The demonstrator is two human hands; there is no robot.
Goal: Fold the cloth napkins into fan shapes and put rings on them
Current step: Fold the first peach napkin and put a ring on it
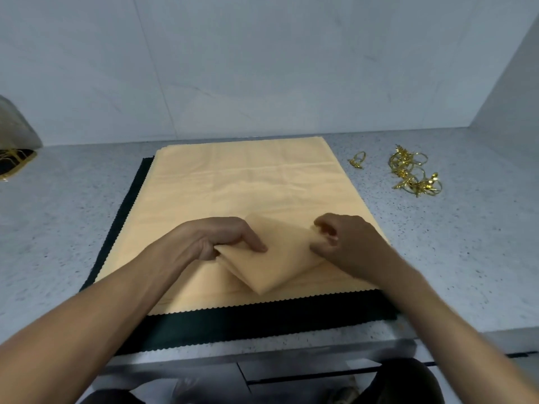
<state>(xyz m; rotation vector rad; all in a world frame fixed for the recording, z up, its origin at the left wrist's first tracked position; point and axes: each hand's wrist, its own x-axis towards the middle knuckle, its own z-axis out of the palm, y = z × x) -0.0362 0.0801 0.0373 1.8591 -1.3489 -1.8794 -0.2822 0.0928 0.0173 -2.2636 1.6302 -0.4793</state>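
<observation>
Speckled grey counter (73, 228) held a flat napkin pile (248, 182); left hand (215, 240) and right hand (341, 240) each pinched one folded napkin (277, 258), gold rings (414, 173) lying nearby.

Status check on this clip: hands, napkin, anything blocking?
Left hand and right hand both grip folded napkin. No ring on it; rings lie apart, far right. Nothing blocking.

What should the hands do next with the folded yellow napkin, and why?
Probably press another pleat. The left hand and right hand both pinch the folded napkin, which looks like a flat wedge, not yet a fan. The gold rings lie untouched on the counter.
</observation>
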